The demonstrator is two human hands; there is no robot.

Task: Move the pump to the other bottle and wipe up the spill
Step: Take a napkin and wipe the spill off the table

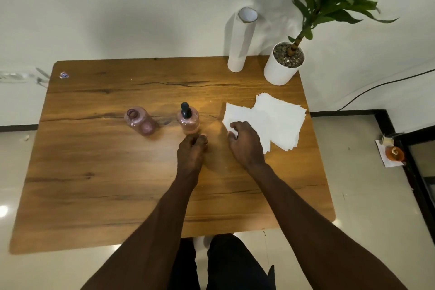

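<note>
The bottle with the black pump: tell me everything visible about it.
The bottle with the black pump stands upright near the middle of the wooden table. It is short, round and clear, with pinkish contents; the pump sits on its neck. Neither hand touches it: the left hand lies just in front of it. The open bottle stands apart on its left.

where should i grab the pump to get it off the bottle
Pinch the black pump at its collar, coming straight down from above: it stands upright on the right bottle, its top clear. Steady the bottle's body with the left hand, just in front of it.
</note>
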